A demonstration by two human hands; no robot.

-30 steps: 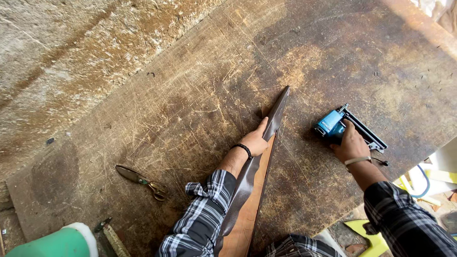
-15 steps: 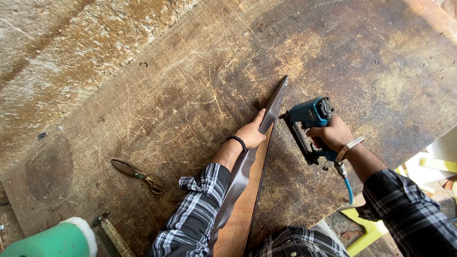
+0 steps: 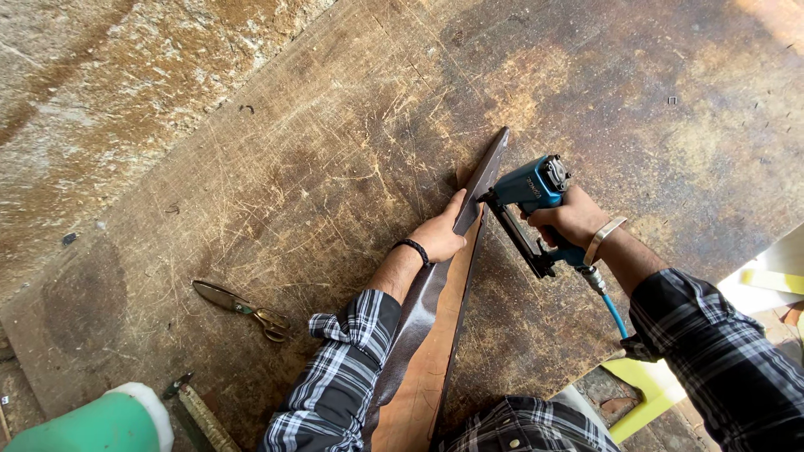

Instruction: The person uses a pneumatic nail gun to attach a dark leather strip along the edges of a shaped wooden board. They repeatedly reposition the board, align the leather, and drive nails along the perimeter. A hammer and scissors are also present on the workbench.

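A long narrow wooden board (image 3: 423,393) covered with dark brown leather-like material (image 3: 484,172) lies on a worn wooden worktable (image 3: 335,167), pointing away from me. My left hand (image 3: 441,234) presses flat on the dark covering near the board's far end. My right hand (image 3: 572,219) grips a blue pneumatic stapler (image 3: 526,191), whose nose touches the board's right edge just beyond my left fingertips. A blue air hose (image 3: 614,314) runs from the stapler's handle.
Metal shears (image 3: 243,308) lie on the table to the left of my left arm. A green and white roll (image 3: 100,423) and a small tool (image 3: 197,414) sit at the lower left. Rough concrete floor lies beyond the table's left edge. Yellow pieces lie at lower right.
My right hand lifted the stapler off the table on the right and brought it left to the board's edge. My left hand stayed pressing on the covering.
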